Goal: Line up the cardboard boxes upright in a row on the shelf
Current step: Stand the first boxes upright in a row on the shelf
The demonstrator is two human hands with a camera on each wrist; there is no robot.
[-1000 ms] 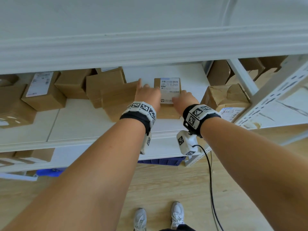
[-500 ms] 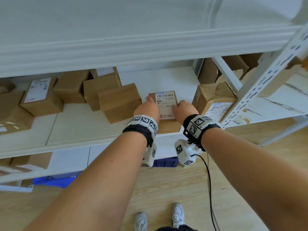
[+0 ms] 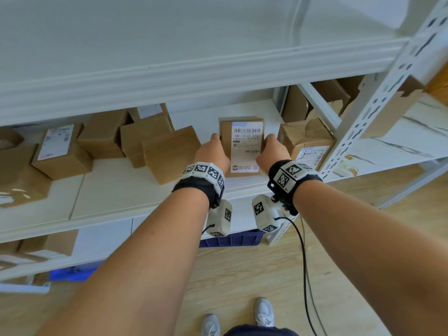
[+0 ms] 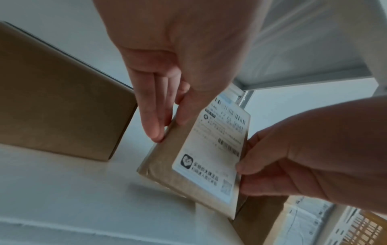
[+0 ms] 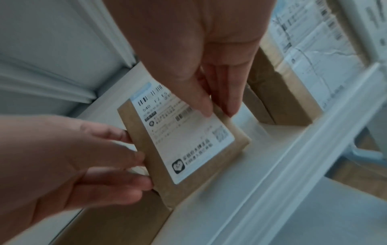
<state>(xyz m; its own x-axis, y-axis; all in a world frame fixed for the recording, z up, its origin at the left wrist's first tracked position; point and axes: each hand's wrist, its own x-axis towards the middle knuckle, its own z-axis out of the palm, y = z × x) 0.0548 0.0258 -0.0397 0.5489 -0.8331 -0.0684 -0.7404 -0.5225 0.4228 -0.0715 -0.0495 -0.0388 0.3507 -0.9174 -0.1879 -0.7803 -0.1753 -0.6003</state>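
While the head view looks down past both forearms, the labelled box (image 3: 242, 144) sits at the middle of the shelf (image 3: 116, 190), clamped between the left hand (image 3: 213, 154) at its nine o'clock side and the right hand (image 3: 271, 151) at its three o'clock side; gripping opposite edges probably lets the person tip it up and square it. A plain box (image 3: 169, 154) lies toward nine o'clock, and a crumpled box (image 3: 308, 139) toward three o'clock, so the gap between them looks like the intended slot.

From the left wrist, the left hand's fingers (image 4: 153, 119) lie pressed together along the box's edge, thumb on its labelled face, pinching it.

From the right wrist, the right hand's fingertips (image 5: 228, 102) and thumb pinch the other edge, and the box appears tilted, one lower edge on the shelf, not yet upright.
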